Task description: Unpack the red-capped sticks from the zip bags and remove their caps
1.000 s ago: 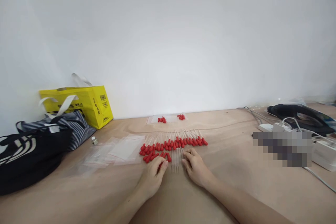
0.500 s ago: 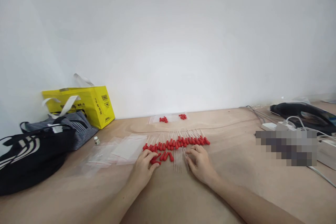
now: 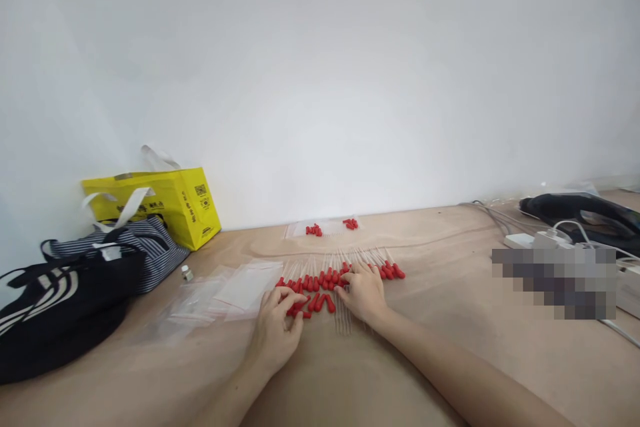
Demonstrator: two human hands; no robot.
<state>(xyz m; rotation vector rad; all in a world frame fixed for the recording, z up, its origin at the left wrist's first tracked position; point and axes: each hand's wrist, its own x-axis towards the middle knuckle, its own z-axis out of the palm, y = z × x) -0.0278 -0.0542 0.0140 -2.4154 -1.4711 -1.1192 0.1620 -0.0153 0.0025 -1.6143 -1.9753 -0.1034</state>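
Glass droppers with red rubber bulbs point(image 3: 310, 282) lie side by side in a long row, their thin tubes pointing toward the wall. In front of them are several loose red bulbs point(image 3: 320, 303) and a group of bare glass tubes point(image 3: 343, 319). My left hand point(image 3: 276, 328) rests at the left end of the loose bulbs, thumb and index finger apart beside them. Over the right part of the dropper row, my right hand point(image 3: 365, 293) has its bent fingers among the red bulbs, thumb apart from the index finger. It covers some bulbs and tube ends.
Clear zip bags point(image 3: 245, 288) lie left of the droppers, beside a small bottle point(image 3: 187, 273). Bagged droppers point(image 3: 330, 227) lie near the wall. A yellow bag point(image 3: 195, 203), striped bag point(image 3: 165, 253) and black bag point(image 3: 75, 300) stand left. Chargers and cables point(image 3: 547, 239) sit right.
My right hand has moved left and away from me, from beside the bare glass tubes onto the row of red bulbs. My left hand stays by the loose bulbs. The view has shifted slightly.
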